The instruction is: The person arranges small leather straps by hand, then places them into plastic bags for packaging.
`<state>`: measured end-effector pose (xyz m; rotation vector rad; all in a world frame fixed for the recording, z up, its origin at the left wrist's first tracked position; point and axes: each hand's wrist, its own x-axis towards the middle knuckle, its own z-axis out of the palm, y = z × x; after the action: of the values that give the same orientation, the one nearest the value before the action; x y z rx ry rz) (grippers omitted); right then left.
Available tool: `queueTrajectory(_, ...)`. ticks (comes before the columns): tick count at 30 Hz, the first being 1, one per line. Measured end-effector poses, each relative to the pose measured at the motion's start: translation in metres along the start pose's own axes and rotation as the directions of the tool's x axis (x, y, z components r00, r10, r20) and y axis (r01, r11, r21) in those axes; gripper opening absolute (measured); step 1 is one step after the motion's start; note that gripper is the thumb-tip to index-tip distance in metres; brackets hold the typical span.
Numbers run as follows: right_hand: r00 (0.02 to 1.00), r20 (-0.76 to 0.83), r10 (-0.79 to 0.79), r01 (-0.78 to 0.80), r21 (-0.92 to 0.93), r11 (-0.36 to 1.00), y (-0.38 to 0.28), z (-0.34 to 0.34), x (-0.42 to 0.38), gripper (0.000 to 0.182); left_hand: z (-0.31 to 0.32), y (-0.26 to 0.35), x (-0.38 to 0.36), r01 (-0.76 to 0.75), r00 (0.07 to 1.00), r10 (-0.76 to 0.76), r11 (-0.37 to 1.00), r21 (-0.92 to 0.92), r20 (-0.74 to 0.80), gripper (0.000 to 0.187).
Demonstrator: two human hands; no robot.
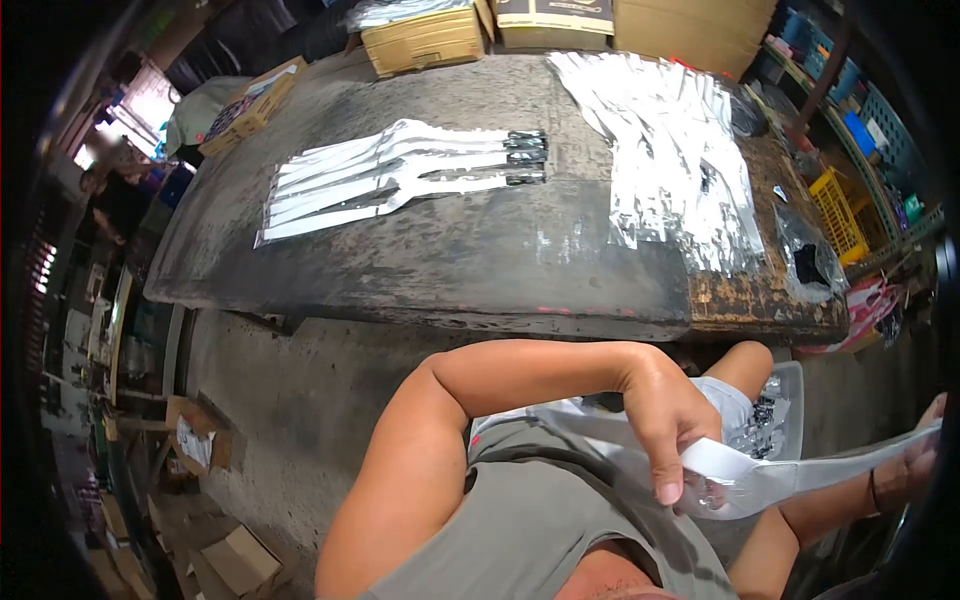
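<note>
My left hand (672, 432) bends in across my lap, thumb and fingers closed on a white strap (720, 462) partly covered by clear plastic. The strap stretches right towards my right hand (915, 465), which is at the frame's edge with its fingers mostly hidden by strap and plastic. Another length of the white band runs back under my left wrist over my lap. Beside my leg, a clear plastic tub (790, 410) holds small black parts. On the table, several white straps with black ends (400, 175) lie side by side in clear plastic.
A large pile of white straps in plastic (680, 160) covers the right part of the worn table (450, 285). Cardboard boxes (425, 42) line its back edge. A clear bag (808, 262) lies near the right corner. Shelves hold a yellow crate (838, 215). A person (125, 190) is far left.
</note>
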<state>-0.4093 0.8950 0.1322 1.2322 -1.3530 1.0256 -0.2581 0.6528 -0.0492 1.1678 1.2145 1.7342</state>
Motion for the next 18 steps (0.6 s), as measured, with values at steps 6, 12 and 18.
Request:
queueTrajectory(6,0.997,-0.073,-0.021,0.018,-0.038,0.999,0.027,-0.019,0.032,0.026,-0.011,-0.029,-0.014,0.080,0.997,-0.080,0.996,-0.033,0.021,0.042)
queueTrajectory(12,0.869,0.250,-0.428,0.459,-0.730,0.506,0.026,0.007,0.075,0.022,-0.004,-0.062,-0.060,0.161,0.965,-0.189,0.974,-0.157,-0.182,0.044)
queueTrajectory(18,0.865,-0.019,0.501,-0.496,0.103,0.862,0.077,0.020,0.070,0.018,0.015,-0.100,-0.106,0.208,0.843,-0.195,0.978,-0.029,-0.502,0.037)
